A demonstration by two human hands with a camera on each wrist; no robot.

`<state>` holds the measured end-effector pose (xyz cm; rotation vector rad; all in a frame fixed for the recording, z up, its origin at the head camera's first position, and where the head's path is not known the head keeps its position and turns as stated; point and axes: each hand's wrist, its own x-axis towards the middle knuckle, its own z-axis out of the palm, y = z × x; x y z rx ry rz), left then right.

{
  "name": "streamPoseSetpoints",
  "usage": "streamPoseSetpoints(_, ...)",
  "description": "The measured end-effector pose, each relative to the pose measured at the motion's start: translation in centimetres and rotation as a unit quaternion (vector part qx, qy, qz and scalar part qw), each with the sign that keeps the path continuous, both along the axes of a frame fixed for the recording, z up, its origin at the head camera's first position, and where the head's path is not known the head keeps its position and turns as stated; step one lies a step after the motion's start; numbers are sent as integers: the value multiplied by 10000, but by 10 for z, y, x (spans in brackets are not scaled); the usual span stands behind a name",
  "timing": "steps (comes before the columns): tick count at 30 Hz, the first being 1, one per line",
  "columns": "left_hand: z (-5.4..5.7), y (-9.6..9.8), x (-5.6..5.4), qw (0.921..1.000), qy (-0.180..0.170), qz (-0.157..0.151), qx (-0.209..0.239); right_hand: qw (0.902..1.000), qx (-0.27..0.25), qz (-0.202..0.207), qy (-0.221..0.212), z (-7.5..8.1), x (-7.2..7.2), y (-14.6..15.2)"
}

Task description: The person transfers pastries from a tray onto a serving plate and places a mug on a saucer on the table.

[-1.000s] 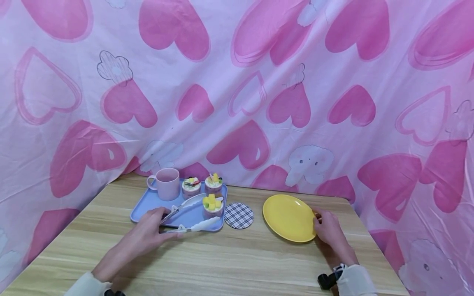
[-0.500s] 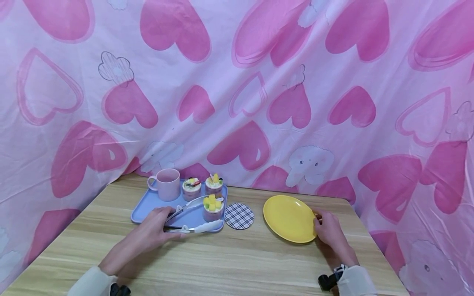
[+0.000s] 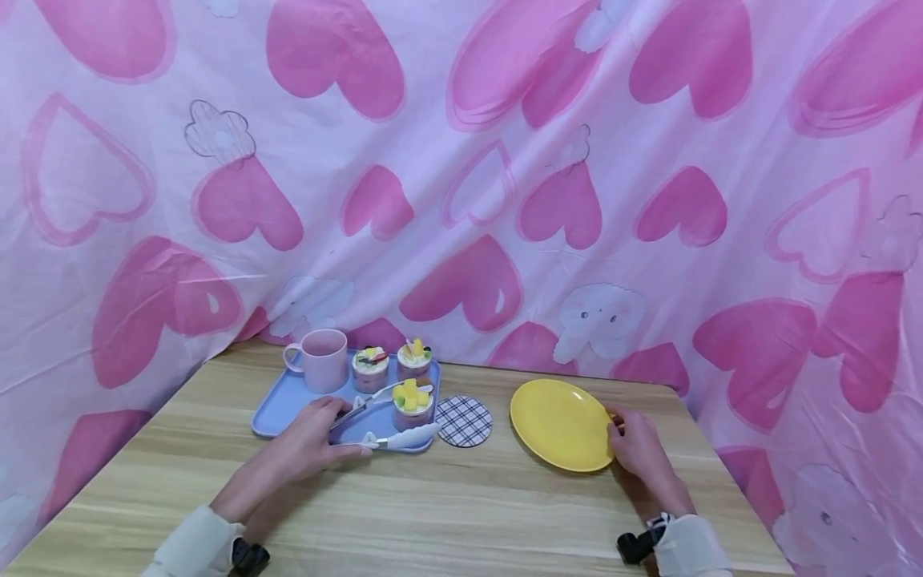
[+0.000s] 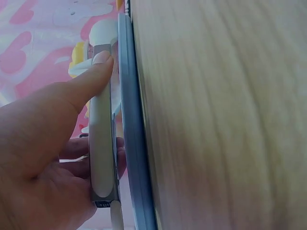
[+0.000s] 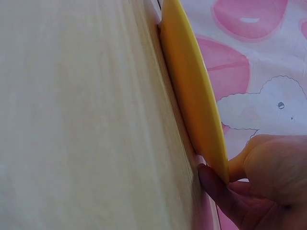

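Observation:
My left hand (image 3: 312, 441) grips a pair of tongs (image 3: 411, 437) with white tips, thumb along one arm and fingers round the other. The spread tips stand on either side of a dessert cup (image 3: 413, 417) topped with yellow fruit cubes, at the front right corner of a blue tray (image 3: 277, 409). In the left wrist view the tongs (image 4: 101, 143) lie close along the tray's edge (image 4: 132, 120). At the right, my right hand (image 3: 638, 441) pinches the rim of a yellow plate (image 3: 561, 425); the right wrist view shows thumb and fingers on opposite faces of the plate (image 5: 194, 86).
A pink mug (image 3: 324, 362) and two more dessert cups, one with red fruit (image 3: 370, 373) and one with yellow (image 3: 414, 365), stand on the tray. Between tray and plate lies a round checked coaster (image 3: 464, 421). A heart-patterned curtain (image 3: 461, 200) rises behind the wooden table (image 3: 447, 513).
My left hand has slid to the right with the tongs, bringing their tips farther along both sides of the front dessert cup. The right hand and plate stay where they were.

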<state>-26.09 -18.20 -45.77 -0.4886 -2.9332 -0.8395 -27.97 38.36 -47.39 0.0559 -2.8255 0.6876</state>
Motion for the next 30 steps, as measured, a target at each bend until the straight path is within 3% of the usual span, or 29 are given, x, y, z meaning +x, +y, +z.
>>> streamPoseSetpoints(18, -1, -2, 1, 9997, 234, -38, 32, 10000, 12, -48, -27, -1, 0, 1)
streamPoseSetpoints(30, 0, -1, 1, 9999, 83, 75, 63, 10000, -5, -1, -70, 0, -1, 1)
